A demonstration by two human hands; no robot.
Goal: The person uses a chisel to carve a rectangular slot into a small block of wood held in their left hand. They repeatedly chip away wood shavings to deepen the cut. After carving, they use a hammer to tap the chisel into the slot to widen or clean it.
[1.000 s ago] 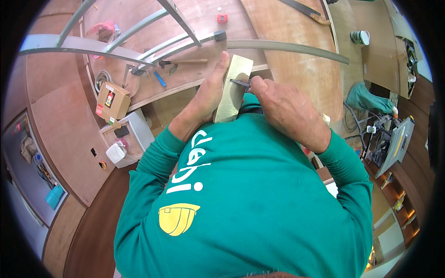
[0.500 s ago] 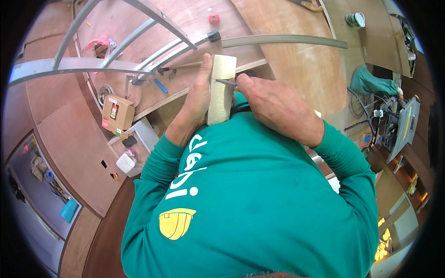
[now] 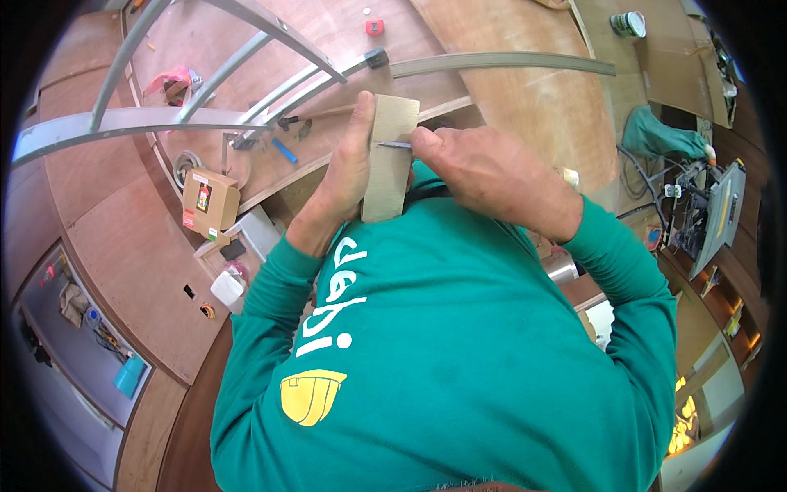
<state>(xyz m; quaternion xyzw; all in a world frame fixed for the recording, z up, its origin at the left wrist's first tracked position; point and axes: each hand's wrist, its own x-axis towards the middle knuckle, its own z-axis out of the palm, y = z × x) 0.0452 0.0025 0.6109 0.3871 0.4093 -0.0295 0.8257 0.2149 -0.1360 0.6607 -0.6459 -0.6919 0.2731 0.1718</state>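
My left hand (image 3: pixel 346 164) is closed around the left edge of a pale, flat rectangular block (image 3: pixel 385 184), held upright in front of my chest, thumb along its upper left. My right hand (image 3: pixel 484 176) is closed on a thin grey metal tool (image 3: pixel 393 144), which lies crosswise over the block's upper half with its narrow end near the left edge. The rest of the tool is hidden in my fingers. The block's lower end is at the green sweatshirt on my torso.
An aluminium ladder (image 3: pixel 205 119) and long metal strip (image 3: pixel 516 61) lie over a plywood bench (image 3: pixel 516 107). Around them are a red tape measure (image 3: pixel 375 27), blue tool (image 3: pixel 284 149) and cardboard box (image 3: pixel 211 201). A machine (image 3: pixel 713 221) with hoses stands right; a can (image 3: pixel 628 24) sits upper right.
Since a second ago the block and both hands have shifted left in the picture and the block is more upright. The tool stays across it. The surroundings have shifted slightly in view.
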